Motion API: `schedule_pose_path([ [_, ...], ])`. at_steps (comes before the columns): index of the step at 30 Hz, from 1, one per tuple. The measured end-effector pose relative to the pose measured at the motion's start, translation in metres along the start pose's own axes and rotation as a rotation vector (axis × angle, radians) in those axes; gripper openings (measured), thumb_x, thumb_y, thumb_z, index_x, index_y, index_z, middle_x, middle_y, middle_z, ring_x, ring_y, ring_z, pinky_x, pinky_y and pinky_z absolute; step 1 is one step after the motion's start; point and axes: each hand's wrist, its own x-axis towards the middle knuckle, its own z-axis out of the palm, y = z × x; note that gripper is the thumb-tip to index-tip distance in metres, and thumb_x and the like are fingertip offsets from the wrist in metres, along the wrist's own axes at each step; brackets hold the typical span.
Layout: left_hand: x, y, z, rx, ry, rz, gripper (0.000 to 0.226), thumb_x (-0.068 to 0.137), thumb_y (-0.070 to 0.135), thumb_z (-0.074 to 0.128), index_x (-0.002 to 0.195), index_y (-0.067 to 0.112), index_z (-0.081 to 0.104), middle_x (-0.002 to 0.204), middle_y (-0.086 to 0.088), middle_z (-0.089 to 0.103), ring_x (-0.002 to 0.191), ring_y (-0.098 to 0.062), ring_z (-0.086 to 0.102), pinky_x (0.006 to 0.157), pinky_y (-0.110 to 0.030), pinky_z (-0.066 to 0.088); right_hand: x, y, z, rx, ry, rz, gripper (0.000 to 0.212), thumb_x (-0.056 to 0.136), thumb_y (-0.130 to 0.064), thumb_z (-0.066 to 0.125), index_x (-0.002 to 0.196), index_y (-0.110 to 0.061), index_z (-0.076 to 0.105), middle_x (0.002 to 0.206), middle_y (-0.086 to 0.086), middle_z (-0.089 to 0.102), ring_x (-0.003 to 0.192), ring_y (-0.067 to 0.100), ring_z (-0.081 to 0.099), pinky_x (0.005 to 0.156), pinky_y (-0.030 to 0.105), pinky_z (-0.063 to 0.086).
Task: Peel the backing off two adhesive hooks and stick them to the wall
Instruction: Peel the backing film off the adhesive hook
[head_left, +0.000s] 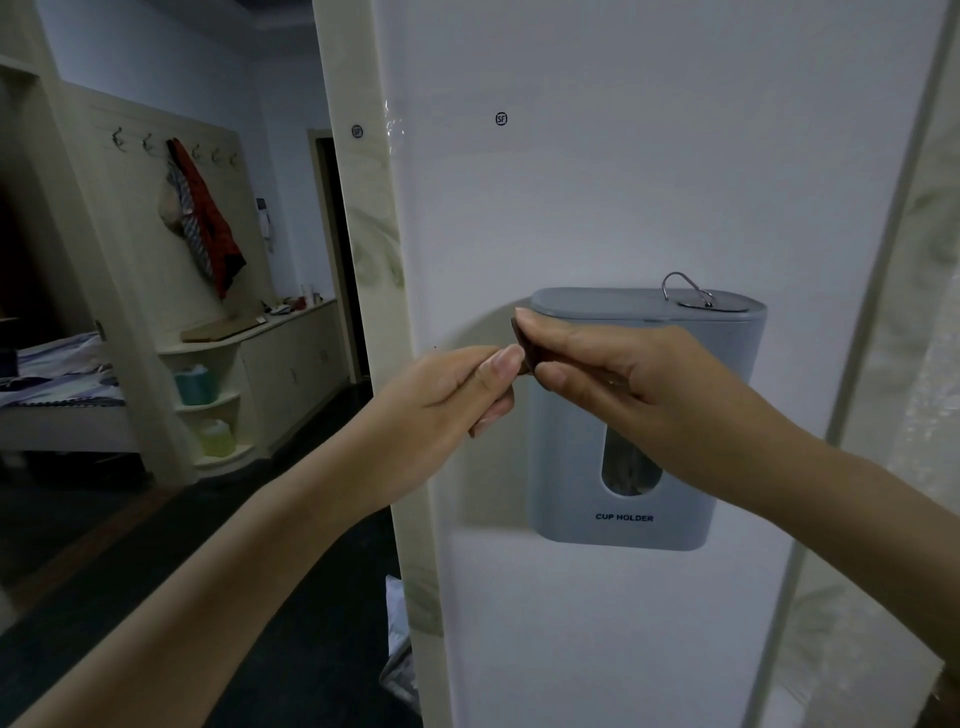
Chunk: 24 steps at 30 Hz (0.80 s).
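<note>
- Thumb and forefinger of the right hand (618, 374) are pinching a small dark brown flat adhesive piece (521, 347), the other fingers curling beneath it.
- Thumb and fingertips of the left hand (457, 395) are closing on that piece's lower left edge; whether any backing is lifting, I cannot tell.
- Both hands are holding the piece in front of the smooth white wall panel (597, 182), just beside the upper left corner of a grey plastic box labelled "CUP HOLDER" (571, 483).
- A silver wire hook on a round metal base (688, 293) is lying on the box's lid, near its right end, apart from both hands.
- Red and striped garments (205, 218) are hanging in the room far left.
</note>
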Motion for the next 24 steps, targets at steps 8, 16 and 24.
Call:
schedule_pose_path([
  [8,-0.001,0.0,0.001,-0.015,0.013,0.025,0.037,0.089,0.037,0.026,0.064,0.015,0.042,0.059,-0.002,0.04,0.053,-0.01,0.035,0.053,-0.02,0.032,-0.002,-0.001,0.006,-0.095,0.039,-0.089,0.041,0.088,-0.02,0.044,0.127,-0.006,0.047,0.13,-0.003,0.045,0.11,-0.022,0.028,0.094,-0.006,0.024],
  [16,-0.001,-0.006,0.001,-0.036,0.039,0.044,0.037,0.091,0.036,0.026,0.059,0.033,0.045,0.058,-0.001,0.041,0.052,-0.008,0.036,0.052,-0.017,0.033,-0.003,-0.005,0.013,-0.097,0.088,-0.088,0.037,0.089,-0.012,0.044,0.124,-0.003,0.052,0.12,0.011,0.062,0.104,-0.013,0.047,0.086,-0.007,0.031],
  [24,-0.003,-0.008,0.001,-0.046,0.062,0.056,0.038,0.089,0.035,0.028,0.061,0.044,0.053,0.056,0.002,0.041,0.05,-0.004,0.039,0.052,-0.011,0.035,-0.004,-0.005,0.015,-0.08,0.075,-0.124,0.029,0.087,-0.003,0.05,0.115,0.002,0.058,0.095,-0.006,0.062,0.053,-0.038,0.031,0.062,-0.013,0.025],
])
